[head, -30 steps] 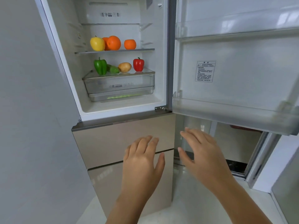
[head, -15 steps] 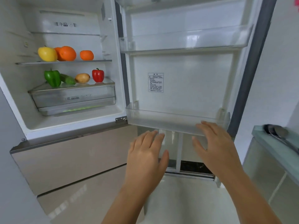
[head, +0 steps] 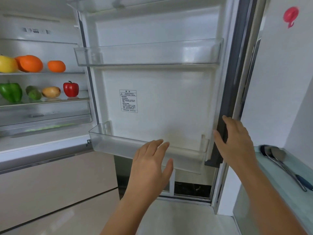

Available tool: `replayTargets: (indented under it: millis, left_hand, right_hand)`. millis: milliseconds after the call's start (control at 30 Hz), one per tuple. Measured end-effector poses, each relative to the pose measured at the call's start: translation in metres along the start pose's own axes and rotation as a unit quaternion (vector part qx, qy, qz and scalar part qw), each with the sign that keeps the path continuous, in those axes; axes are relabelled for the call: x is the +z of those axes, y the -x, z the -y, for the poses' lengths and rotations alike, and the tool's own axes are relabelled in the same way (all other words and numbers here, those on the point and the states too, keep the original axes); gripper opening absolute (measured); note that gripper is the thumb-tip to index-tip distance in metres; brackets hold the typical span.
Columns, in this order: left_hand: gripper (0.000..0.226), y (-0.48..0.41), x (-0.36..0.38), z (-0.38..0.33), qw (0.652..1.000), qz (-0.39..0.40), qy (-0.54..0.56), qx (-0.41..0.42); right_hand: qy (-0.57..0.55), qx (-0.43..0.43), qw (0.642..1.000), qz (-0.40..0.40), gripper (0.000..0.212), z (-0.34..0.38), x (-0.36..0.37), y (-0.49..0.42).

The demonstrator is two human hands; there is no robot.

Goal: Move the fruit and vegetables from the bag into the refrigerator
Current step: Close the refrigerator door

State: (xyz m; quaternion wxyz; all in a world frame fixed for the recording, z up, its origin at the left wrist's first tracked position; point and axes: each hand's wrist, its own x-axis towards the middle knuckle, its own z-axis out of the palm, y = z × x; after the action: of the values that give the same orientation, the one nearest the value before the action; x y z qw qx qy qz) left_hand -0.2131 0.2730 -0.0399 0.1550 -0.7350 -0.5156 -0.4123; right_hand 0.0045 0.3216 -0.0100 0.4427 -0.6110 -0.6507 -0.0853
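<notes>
Now up at the door [head: 157, 102] edge: right hand [head: 237, 141] open, fingers curling round it; left hand [head: 150, 165] open, empty, before the lower bin [head: 118, 145]. Produce [head: 30, 63] shelved inside; bag unseen. Best swung shut from that edge, left fingers kept clear.

Three oranges [head: 30, 63], one lemon [head: 6, 64], two peppers [head: 70, 89], one cucumber [head: 33, 92], one potato [head: 51, 92], two hands [head: 150, 165].
</notes>
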Motion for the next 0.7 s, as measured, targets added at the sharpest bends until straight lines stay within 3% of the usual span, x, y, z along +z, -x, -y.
replayTargets:
  millis: [233, 433, 700]
  left_hand:
    - [0.043, -0.014, 0.022, -0.002, 1.000, 0.006, 0.000, -0.003]
    - [0.042, -0.021, 0.029, -0.002, 1.000, -0.001, 0.009, -0.002]
    - [0.044, -0.019, 0.032, -0.004, 1.000, 0.000, 0.022, -0.009]
  right_hand:
    - [-0.035, 0.056, 0.997, 0.030, 0.069, -0.042, 0.025, -0.033]
    - [-0.116, 0.040, 0.992, 0.039, 0.080, -0.061, 0.040, -0.047]
    - [-0.177, 0.026, 0.984, -0.004, 0.078, -0.058, 0.052, -0.039]
